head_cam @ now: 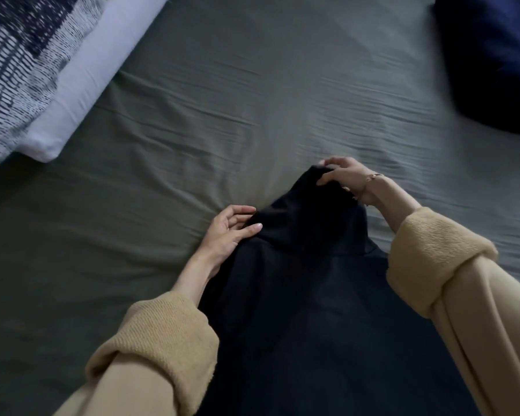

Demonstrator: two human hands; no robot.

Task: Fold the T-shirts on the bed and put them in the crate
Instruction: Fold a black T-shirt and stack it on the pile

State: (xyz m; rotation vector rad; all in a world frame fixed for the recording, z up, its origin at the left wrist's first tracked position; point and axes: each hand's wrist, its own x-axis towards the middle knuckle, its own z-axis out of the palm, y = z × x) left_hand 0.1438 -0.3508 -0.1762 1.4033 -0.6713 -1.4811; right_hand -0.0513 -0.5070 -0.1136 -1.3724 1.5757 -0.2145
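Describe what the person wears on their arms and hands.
Both arms wear tan sleeves with thick ribbed knit cuffs rolled back above the wrists: the left sleeve and the right sleeve. The left hand is bare, with no jewellery visible. The right hand has a thin gold-toned bracelet at the wrist. No gloves.

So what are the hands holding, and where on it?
Both hold the black shirt. The right hand pinches its far top edge; the left hand grips its left edge, nearer the person.
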